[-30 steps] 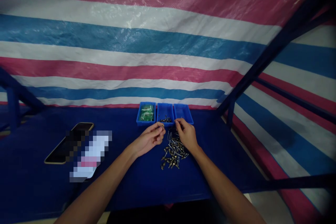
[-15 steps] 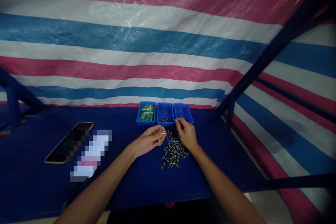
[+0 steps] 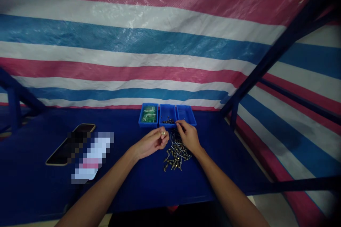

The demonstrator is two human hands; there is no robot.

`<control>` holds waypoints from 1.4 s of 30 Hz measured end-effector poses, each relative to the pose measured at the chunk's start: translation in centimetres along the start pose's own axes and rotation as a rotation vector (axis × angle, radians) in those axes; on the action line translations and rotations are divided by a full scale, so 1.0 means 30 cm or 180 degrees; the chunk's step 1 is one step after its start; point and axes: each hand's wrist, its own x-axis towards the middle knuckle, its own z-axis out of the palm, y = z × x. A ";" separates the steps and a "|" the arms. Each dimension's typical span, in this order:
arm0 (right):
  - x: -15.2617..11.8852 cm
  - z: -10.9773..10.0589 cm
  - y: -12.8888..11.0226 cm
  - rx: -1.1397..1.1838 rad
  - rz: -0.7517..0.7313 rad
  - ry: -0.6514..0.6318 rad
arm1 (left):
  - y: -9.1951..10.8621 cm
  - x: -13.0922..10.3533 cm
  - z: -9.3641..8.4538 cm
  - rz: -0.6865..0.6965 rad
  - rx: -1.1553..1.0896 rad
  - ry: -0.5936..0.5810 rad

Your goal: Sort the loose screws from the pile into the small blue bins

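Metal parts (image 3: pixel 176 154), many with slim shanks, lie heaped on the blue table (image 3: pixel 149 181), their near edge closer than either hand. Roughly level with the heap, well to the left: pale item (image 3: pixel 93 154), pixelated, and dark phone (image 3: pixel 63 147) just beside it. Left hand (image 3: pixel 150 143): fingers curled, gripping a small shiny round piece (image 3: pixel 163 133) at the fingertips. Right hand (image 3: pixel 190 136): at the heap's far right, thumb and forefinger drawn close; cannot tell whether anything is held. Beyond: left bin (image 3: pixel 148 125), green contents; middle bin (image 3: pixel 167 110), small parts toward near end; right bin (image 3: pixel 186 111) alongside. Farthest: striped sheet (image 3: pixel 133 39).
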 end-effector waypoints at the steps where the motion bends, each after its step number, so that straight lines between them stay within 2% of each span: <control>1: 0.000 0.000 0.000 0.0014 -0.0019 -0.0007 | 0.001 0.000 0.000 -0.0008 0.0004 -0.0010; 6: 0.002 0.001 0.001 0.0069 -0.0084 -0.0033 | -0.005 0.003 -0.005 -0.0027 -0.0037 -0.0038; 10: 0.002 0.004 0.003 0.0054 -0.0057 -0.0049 | -0.006 0.007 -0.011 -0.0066 -0.0101 0.0078; 13: 0.001 0.004 0.002 0.0039 -0.0059 -0.0034 | -0.006 0.014 -0.024 -0.0080 0.0013 0.0311; 15: 0.000 0.005 0.001 0.0033 -0.0055 -0.0005 | -0.011 0.023 -0.041 0.0098 0.0277 0.0608; 18: 0.000 0.005 0.004 0.0030 -0.0048 0.0038 | -0.025 0.036 -0.071 0.0358 0.1183 0.1044; 22: -0.001 0.006 0.006 0.0030 -0.0032 0.0062 | -0.047 0.036 -0.088 0.1224 0.2843 0.1703; 26: -0.002 0.007 0.005 0.0041 -0.0048 0.0096 | -0.056 0.026 -0.088 0.1503 0.3878 0.2144; 33: -0.003 0.012 0.009 0.0029 -0.0083 0.0111 | -0.064 0.041 -0.127 0.1362 0.4479 0.2470; 42: -0.003 0.011 0.008 -0.0020 -0.0095 0.0109 | -0.063 0.048 -0.135 0.1122 0.4546 0.2556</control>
